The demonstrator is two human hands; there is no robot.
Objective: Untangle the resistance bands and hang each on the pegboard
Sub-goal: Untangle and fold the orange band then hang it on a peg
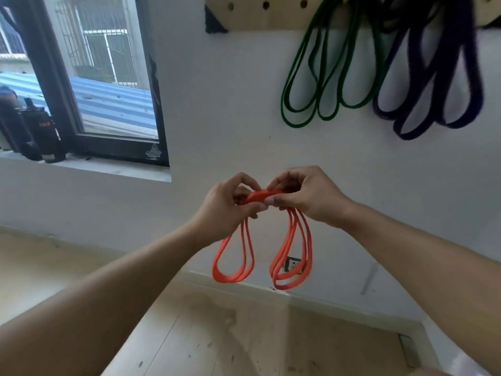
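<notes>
An orange resistance band [292,251] hangs in folded loops below my two hands, in front of the white wall. My left hand [227,207] pinches the band's top on the left side. My right hand [303,194] pinches it on the right, fingers curled over the bunched strands. Between the hands runs a short flat stretch of the band. Up on the wall is the wooden pegboard [260,14]. A green band [317,85] hangs from it in several loops, and a dark purple band [433,90] hangs to its right.
A dark-framed window [108,77] fills the upper left, with dark bottles [32,131] on its sill. A wall socket [292,264] sits low behind the orange loops. Light wooden floor [244,335] meets a white baseboard below.
</notes>
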